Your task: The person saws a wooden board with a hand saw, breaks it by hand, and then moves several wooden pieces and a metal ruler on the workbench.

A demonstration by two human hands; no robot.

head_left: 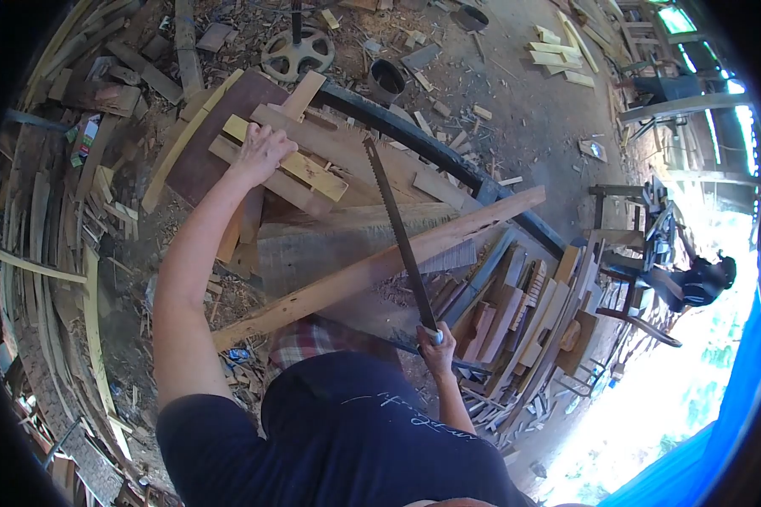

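Note:
My right hand (437, 348) is wrapped around the handle of a handsaw (403, 245). Its long toothed blade points away from me and passes over a long plank (380, 266) lying diagonally in front of my body. My left arm stretches forward, and my left hand (266, 154) has its fingers curled over a pale yellow wooden strip (317, 176). Close beside that strip lies a browner board (271, 184), partly hidden by the hand. Under them are a dark reddish panel (220, 127) and wider boards.
A dark beam (406, 127) runs diagonally behind the boards. Stacked timber (516, 317) lies to the right, more planks (46, 245) to the left. A black bucket (386, 79) and a handwheel (298, 55) stand on the chip-strewn floor. Another person (693, 283) is at far right.

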